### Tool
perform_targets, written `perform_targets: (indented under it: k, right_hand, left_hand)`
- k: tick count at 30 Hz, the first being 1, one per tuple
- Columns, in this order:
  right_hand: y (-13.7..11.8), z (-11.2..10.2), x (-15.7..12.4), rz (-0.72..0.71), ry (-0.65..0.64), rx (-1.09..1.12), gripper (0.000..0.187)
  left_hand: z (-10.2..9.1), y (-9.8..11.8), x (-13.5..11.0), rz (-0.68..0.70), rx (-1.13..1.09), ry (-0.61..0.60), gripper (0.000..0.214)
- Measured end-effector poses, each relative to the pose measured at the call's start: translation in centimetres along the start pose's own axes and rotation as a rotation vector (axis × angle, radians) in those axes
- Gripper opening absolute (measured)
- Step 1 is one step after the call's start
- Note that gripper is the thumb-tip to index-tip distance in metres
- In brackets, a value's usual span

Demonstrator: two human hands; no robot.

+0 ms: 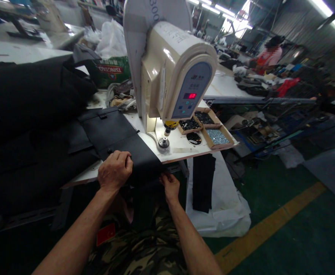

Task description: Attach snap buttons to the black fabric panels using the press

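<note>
Right hand (171, 186) pinches the near-right end of sheet (144, 154) running far-left, nearer die (163, 143) than left hand (115, 170), curled, grip hidden.

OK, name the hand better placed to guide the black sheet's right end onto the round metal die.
Probably the right hand: it's at the right end of the black sheet, nearer the round metal die; the left hand is farther left.

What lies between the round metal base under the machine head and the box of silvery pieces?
In the head view, a round patch of small dark pieces lies near the box; bare white tabletop separates it from the metal base.
</note>
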State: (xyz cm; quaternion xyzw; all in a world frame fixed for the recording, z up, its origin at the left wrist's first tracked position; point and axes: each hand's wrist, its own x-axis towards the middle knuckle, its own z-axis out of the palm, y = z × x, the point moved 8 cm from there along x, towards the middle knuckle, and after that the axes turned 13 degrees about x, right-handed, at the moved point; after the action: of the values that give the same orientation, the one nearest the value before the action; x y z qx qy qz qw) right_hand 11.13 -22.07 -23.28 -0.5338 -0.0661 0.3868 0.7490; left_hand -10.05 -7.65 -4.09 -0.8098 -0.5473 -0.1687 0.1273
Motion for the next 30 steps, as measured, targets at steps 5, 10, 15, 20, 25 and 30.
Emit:
perform_targets:
  k: [5,10,15,20,25,30]
  right_hand:
    - [-3.3,-0.9,-0.6,-0.099,0.03,-0.041,0.045]
    - [-12.3,0.6,0.8,-0.354,-0.047,-0.272,0.042]
    - [-20.8,5.5,3.7,-0.543,-0.281,-0.541,0.029]
    - [-21.4,7.5,6.4,-0.265,-0.371,-0.155,0.033]
    - [-18.6,6.8,6.3,-0.027,-0.328,0.387,0.038]
    - [-17.2,6.5,5.4,0.029,-0.371,0.507,0.037]
  left_hand:
    - [-0.2,-0.1,0.2,-0.003,-0.024,-0.025,0.023]
    - [-0.4,0.0,0.2,0.027,-0.018,-0.01,0.022]
    - [-0.5,0.1,0.3,0.032,-0.016,0.009,0.026]
    - [-0.2,-0.1,0.2,0.047,-0.009,0.006,0.028]
    - [0.4,-0.3,0.2,0.064,-0.008,0.032,0.03]
    - [0.7,-0.3,0.2,0.068,0.005,0.04,0.03]
